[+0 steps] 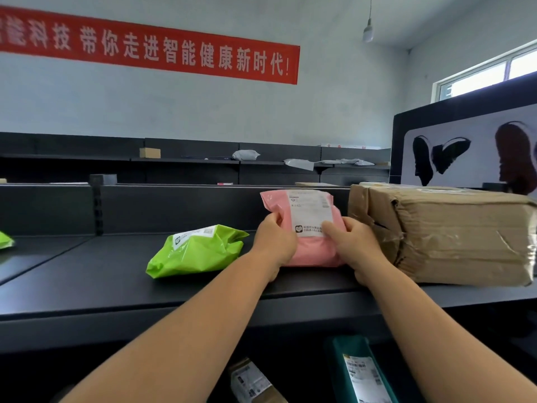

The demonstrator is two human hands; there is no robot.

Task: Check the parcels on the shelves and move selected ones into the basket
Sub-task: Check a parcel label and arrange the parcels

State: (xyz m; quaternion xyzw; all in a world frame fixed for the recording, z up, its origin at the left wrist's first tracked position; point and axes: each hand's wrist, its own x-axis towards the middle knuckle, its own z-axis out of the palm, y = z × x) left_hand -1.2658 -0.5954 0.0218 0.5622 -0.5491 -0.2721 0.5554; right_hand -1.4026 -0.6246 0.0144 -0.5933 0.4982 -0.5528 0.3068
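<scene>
Head view, the only one: stood before a dark shelf point(87, 286) running across the middle of the frame, both arms reaching up from the lower edge. Held a pink parcel point(308, 225) upright at centre right, its base resting on the shelf, white label turned toward the camera. Left hand point(274, 242) curled round the parcel's left edge, thumb pressed on the front; right hand point(356, 242) gripping the right edge the same way, thumb laid just beside the label. Flanked by a green parcel point(197, 251) lying just to the left and a large taped cardboard box point(450, 237) touching or nearly touching on the right. Judged as the checking step: label raised for reading, no move toward any basket begun. Next, if chosen, would call for lifting the soft bag clear of the box beside it and carrying it down and away from the shelf; if not chosen, laying it flat again and turning to the green parcel. No basket seen anywhere in the frame, so its place impossible to tell. Label print too small and blurred to read. At the bottom edge, below the shelf, a teal parcel point(360, 370) and a brown labelled parcel point(252, 382) cut off and half in shadow. Far left, a green sliver point(5, 239) of another bag cropped by the frame. Fingers behind the pink parcel hidden.
</scene>
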